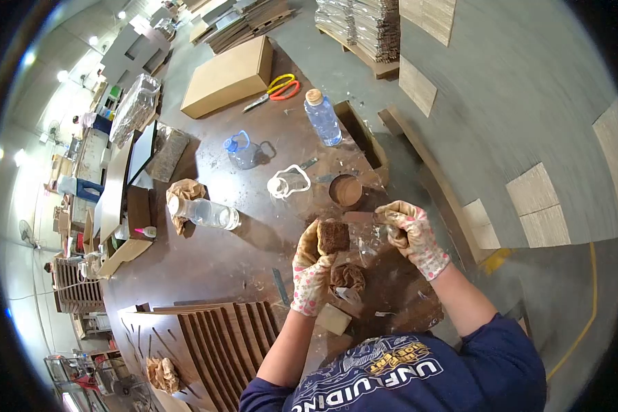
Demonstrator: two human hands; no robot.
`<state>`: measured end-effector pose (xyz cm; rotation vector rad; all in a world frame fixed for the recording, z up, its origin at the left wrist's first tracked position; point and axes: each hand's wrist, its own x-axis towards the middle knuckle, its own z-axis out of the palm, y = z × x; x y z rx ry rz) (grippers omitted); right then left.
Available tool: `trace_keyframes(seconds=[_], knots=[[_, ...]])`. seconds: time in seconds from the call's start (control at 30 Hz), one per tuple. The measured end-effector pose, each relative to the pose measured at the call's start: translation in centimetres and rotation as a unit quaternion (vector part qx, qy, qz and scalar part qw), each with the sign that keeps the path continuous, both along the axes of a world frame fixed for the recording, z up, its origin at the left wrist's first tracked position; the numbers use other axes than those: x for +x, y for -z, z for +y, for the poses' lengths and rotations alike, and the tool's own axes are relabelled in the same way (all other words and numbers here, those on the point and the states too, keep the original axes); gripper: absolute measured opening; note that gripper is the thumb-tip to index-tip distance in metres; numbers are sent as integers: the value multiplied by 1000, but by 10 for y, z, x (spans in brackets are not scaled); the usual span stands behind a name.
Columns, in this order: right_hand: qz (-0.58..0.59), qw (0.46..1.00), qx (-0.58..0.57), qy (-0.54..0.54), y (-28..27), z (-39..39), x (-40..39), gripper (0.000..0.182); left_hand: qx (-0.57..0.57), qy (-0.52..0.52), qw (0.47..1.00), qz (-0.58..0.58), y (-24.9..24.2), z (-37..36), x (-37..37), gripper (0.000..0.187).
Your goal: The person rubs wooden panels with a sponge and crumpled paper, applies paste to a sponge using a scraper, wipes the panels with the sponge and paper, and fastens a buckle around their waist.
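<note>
Both hands wear dotted, stained work gloves. My left hand (312,271) is closed around a small sponge-like block (334,237) with a dark brown, rough face turned up. To its right, my right hand (412,237) is raised with its fingers curled together; whatever they grip, if anything, I cannot make out. A flat reddish-brown strip (358,216) lies by its fingertips. Just beyond the hands stands a round brown container (345,191). Crumpled brown paper (348,279) and a pale square pad (333,319) lie on the table below the left hand.
On the brown table (220,275) are a blue-handled jug (244,152), a white-handled jug (288,184), a clear bottle (209,213) and a wood-capped bottle (324,118). Scissors (275,93) lie near a cardboard box (226,77). Slotted brown boards (213,343) are stacked front left.
</note>
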<state>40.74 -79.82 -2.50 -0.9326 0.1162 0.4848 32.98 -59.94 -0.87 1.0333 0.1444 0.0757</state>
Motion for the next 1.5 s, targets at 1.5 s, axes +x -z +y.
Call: trace_keyframes(seconds=[1.5], knots=[[-663, 658, -356, 28, -19, 11, -24, 47, -151, 30, 987, 42, 14, 3, -2, 47]])
